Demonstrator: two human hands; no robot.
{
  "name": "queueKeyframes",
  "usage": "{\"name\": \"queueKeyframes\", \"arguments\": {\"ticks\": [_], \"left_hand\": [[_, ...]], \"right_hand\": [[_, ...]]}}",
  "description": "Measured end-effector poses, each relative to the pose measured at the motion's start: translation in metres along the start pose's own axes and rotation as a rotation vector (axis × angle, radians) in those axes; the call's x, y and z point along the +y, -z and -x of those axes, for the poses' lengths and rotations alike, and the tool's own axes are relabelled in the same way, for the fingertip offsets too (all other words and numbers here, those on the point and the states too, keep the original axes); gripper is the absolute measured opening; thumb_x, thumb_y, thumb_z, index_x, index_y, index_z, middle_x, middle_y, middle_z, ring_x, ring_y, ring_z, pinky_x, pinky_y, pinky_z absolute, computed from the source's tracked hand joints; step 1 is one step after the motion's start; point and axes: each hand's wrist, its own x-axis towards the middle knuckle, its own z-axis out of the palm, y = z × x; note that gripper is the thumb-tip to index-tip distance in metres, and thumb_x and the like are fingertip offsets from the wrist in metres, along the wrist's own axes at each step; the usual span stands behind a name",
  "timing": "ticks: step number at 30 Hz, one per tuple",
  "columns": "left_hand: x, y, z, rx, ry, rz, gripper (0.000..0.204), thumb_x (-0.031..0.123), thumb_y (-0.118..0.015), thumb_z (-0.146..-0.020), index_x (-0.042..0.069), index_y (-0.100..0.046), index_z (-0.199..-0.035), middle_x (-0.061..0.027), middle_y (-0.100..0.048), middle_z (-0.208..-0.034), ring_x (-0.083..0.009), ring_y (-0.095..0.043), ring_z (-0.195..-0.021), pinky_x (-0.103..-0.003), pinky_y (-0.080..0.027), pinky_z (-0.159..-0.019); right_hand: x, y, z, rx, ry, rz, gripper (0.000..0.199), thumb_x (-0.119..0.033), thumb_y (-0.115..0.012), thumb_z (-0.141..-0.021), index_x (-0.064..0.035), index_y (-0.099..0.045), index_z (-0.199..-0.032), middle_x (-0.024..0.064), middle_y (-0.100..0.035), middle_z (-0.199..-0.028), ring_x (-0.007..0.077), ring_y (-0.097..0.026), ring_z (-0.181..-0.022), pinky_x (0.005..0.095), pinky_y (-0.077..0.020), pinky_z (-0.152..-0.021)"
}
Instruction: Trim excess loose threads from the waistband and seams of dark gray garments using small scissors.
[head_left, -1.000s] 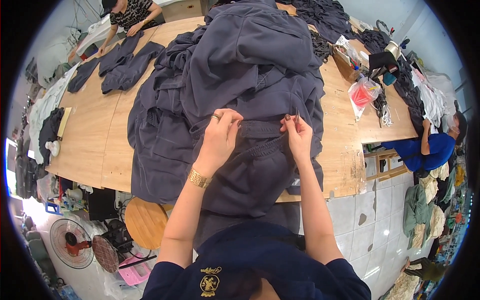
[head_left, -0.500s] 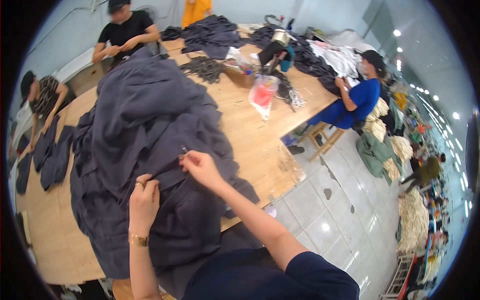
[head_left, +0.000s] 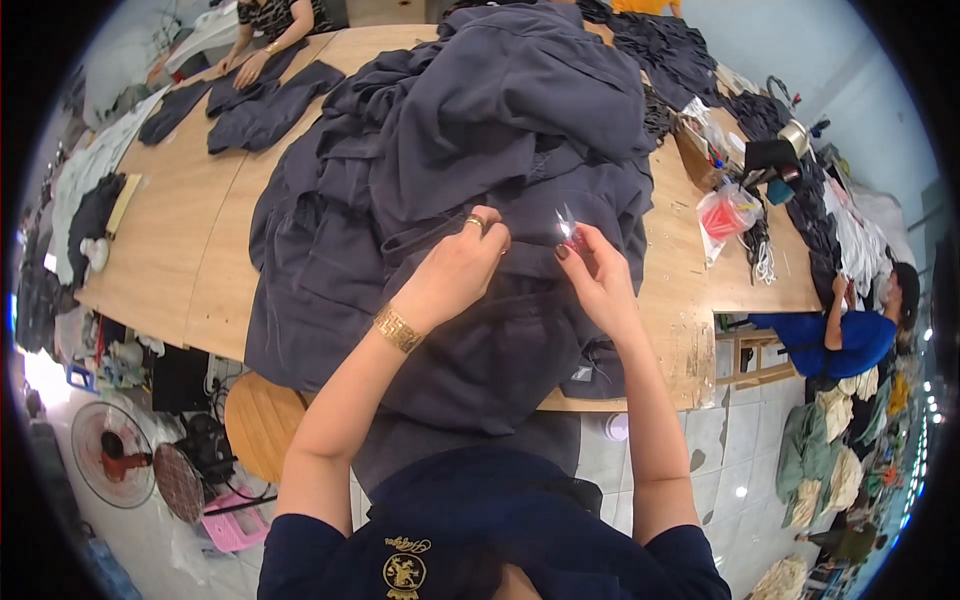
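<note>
A big heap of dark grey garments (head_left: pixel 470 150) lies on a wooden table (head_left: pixel 190 230) in front of me. My left hand (head_left: pixel 455 275), with a ring and a gold bracelet, pinches a fold of the nearest garment (head_left: pixel 480 350), which hangs over the table's near edge. My right hand (head_left: pixel 595 275) holds small thread snips with a pink handle (head_left: pixel 567 230), blades pointing up, just beside the left fingertips. The two hands sit close together over the same seam.
A person at the far left end of the table handles flat dark pieces (head_left: pixel 260 105). A seated person in blue (head_left: pixel 850 335) is at the right. A red plastic bag (head_left: pixel 725 215), more dark cloth, a round wooden stool (head_left: pixel 262 425) and a floor fan (head_left: pixel 115 465) surround the table.
The view has swung back over the table. My hands stay together on the garment seam, and the snips now show clearly in my right hand.
</note>
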Motion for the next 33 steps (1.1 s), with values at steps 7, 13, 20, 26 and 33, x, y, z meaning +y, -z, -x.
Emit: {"name": "queueKeyframes", "arguments": {"ticks": [7,13,20,26,33], "left_hand": [[-0.006,0.0,0.004,0.028,-0.039,0.016,0.01,0.002,-0.056,-0.084,0.001,-0.049,-0.092,-0.0174,-0.049,-0.107,-0.0363,-0.059,-0.074,-0.041,-0.05,-0.064],[-0.008,-0.003,0.001,0.046,-0.1,-0.06,0.008,0.003,-0.055,-0.086,0.002,-0.048,-0.09,-0.0158,-0.05,-0.102,-0.0324,-0.059,-0.068,-0.038,-0.05,-0.061],[-0.009,-0.006,-0.003,0.057,-0.14,-0.132,0.008,0.004,-0.055,-0.085,0.002,-0.049,-0.09,-0.0143,-0.051,-0.098,-0.0297,-0.058,-0.062,-0.036,-0.049,-0.058],[-0.01,-0.009,-0.003,0.064,-0.148,-0.152,0.007,0.003,-0.054,-0.085,0.002,-0.049,-0.09,-0.0142,-0.051,-0.097,-0.029,-0.058,-0.061,-0.035,-0.05,-0.057],[-0.011,-0.008,-0.003,0.064,-0.157,-0.173,0.007,0.003,-0.053,-0.084,0.003,-0.049,-0.09,-0.0142,-0.051,-0.096,-0.0282,-0.058,-0.061,-0.034,-0.05,-0.056]], "right_hand": [[-0.019,0.008,-0.002,-0.058,0.209,0.503,0.03,-0.03,-0.062,-0.086,-0.0024,-0.055,-0.096,0.0148,-0.063,-0.071,0.0337,-0.062,-0.064,0.0376,-0.0467,-0.056],[-0.009,0.01,-0.001,-0.165,0.269,0.802,0.037,-0.04,-0.063,-0.083,-0.0052,-0.055,-0.073,0.0127,-0.061,-0.062,0.0318,-0.061,-0.057,0.037,-0.0458,-0.052],[-0.006,0.008,-0.011,-0.266,0.276,0.86,0.039,-0.043,-0.062,-0.082,-0.006,-0.058,-0.074,0.0117,-0.061,-0.061,0.0307,-0.061,-0.057,0.0369,-0.0461,-0.052],[-0.002,0.005,-0.016,-0.321,0.3,0.859,0.041,-0.045,-0.059,-0.084,-0.0059,-0.059,-0.072,0.0108,-0.061,-0.063,0.0291,-0.062,-0.061,0.037,-0.0467,-0.054],[-0.004,0.004,-0.018,-0.355,0.285,0.888,0.042,-0.046,-0.057,-0.084,-0.0058,-0.06,-0.072,0.0109,-0.061,-0.064,0.0292,-0.062,-0.062,0.0371,-0.0468,-0.054]]}}
